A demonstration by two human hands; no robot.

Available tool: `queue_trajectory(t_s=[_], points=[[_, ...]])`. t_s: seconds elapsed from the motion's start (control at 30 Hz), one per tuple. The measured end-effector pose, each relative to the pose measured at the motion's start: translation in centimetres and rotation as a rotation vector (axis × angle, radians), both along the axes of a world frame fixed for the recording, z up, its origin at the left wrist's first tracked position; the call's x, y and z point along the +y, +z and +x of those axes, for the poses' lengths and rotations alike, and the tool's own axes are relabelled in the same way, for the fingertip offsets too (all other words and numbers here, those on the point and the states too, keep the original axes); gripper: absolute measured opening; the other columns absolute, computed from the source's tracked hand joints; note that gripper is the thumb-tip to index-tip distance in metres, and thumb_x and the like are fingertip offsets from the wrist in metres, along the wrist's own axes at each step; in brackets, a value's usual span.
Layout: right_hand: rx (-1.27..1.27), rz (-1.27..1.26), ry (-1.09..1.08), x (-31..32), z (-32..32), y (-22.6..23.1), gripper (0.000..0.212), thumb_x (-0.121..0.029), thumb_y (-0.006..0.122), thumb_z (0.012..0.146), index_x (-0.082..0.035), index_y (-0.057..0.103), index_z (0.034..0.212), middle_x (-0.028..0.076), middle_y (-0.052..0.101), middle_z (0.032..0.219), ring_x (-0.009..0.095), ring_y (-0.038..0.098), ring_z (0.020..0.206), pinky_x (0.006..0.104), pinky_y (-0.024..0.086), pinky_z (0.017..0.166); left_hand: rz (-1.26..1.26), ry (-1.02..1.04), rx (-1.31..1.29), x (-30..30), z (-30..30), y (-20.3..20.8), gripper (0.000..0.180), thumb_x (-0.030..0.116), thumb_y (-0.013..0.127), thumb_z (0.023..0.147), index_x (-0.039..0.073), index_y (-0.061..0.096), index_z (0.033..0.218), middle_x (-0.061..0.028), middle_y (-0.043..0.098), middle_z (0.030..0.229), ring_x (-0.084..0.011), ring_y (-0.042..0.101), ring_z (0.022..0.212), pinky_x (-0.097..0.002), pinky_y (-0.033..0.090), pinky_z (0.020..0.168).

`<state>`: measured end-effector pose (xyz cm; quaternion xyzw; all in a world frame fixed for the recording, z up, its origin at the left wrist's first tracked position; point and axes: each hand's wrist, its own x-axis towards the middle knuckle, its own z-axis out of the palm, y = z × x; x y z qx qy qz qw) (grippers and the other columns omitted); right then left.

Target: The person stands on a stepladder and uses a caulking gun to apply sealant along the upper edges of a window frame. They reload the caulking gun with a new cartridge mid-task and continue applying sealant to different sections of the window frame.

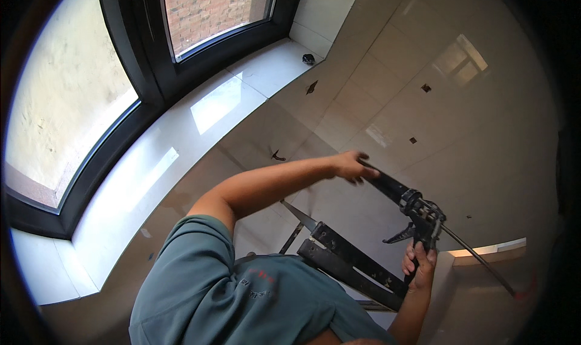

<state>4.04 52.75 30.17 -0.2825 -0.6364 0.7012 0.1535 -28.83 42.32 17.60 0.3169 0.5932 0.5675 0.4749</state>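
Observation:
A black caulking gun point(396, 190) is held slantwise in front of me, its barrel toward the upper left. My left hand point(352, 166) is closed around the front end of the barrel, slightly blurred. At the other end, my right hand point(422, 265) wraps round the handle, below the trigger point(399, 233). From the back of the gun a long thin metal rod point(478, 257) sticks out to the lower right. What sits inside the barrel is hidden.
Two dark slats point(354, 266) of a stand or ladder lie close below the gun. On the left, a dark-framed window point(160, 72) has a white tiled sill point(151, 139), with a small black lump point(308, 59) on it. Glossy tiled wall point(357, 97) has small dark holes.

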Motion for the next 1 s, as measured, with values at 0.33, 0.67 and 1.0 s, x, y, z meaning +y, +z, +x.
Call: queue_trajectory(t_s=[0.33,0.67,1.0], points=[[-0.407,-0.138,-0.023,3.5,-2.4,-9.1,0.025,-0.024,0.074,0.096,-0.010,0.053,0.094,-0.002,0.049,0.068,0.009,0.046,0.048,0.0269,0.036,0.040,-0.185,1.010,1.000,-3.4,-20.4,-2.9,0.077,0.028,0.081,0.084,-0.007,0.047,0.143,-0.0255,0.066,0.123,-0.0386,0.065,0.113,-0.0449,0.052,0.098],[-0.409,-0.424,-0.045,4.2,-3.0,-9.6,0.054,-0.066,0.065,0.092,-0.013,0.052,0.094,-0.002,0.051,0.067,0.008,0.047,0.047,0.0257,0.040,0.043,0.193,0.211,0.621,-1.4,-2.1,-2.9,0.054,0.023,0.078,0.092,0.008,0.057,0.139,-0.0116,0.061,0.136,-0.0261,0.058,0.128,-0.0424,0.048,0.107],[-0.254,-0.174,0.182,1.8,-2.8,-7.0,0.055,-0.052,0.061,0.100,-0.004,0.049,0.123,0.001,0.049,0.073,0.008,0.043,0.052,0.0250,0.039,0.047,0.605,-0.304,0.452,0.5,12.0,12.2,0.090,0.043,0.069,0.096,0.002,0.022,0.161,-0.0237,0.037,0.158,-0.0371,0.027,0.152,-0.0519,0.021,0.124]])
